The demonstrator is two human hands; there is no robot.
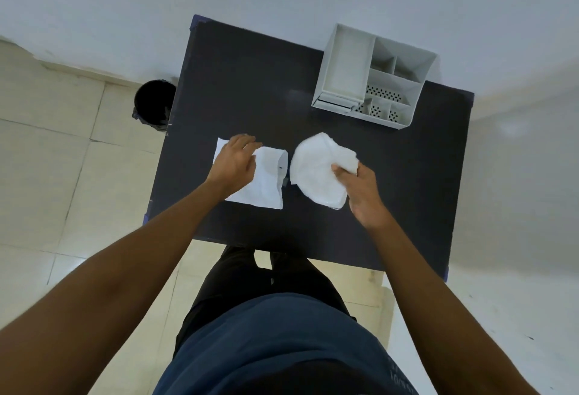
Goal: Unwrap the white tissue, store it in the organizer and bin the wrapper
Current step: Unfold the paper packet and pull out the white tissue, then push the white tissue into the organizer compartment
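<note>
The white tissue [315, 169], a rounded folded stack, lies right of centre on the dark table [238, 81]. My right hand [360, 191] pinches its right edge. Left of it lies the flat white wrapper [266, 181], with its open mouth facing the tissue. My left hand [236, 159] rests on top of the wrapper, fingers curled over its far edge, pressing it against the table. The white organizer [376, 75] stands at the table's far right, with one large tray section and several smaller compartments. A black bin [153, 103] sits on the floor by the table's far left edge.
A pale wall runs behind the table. The floor is tiled in cream. My legs and dark blue shirt fill the space at the table's near edge.
</note>
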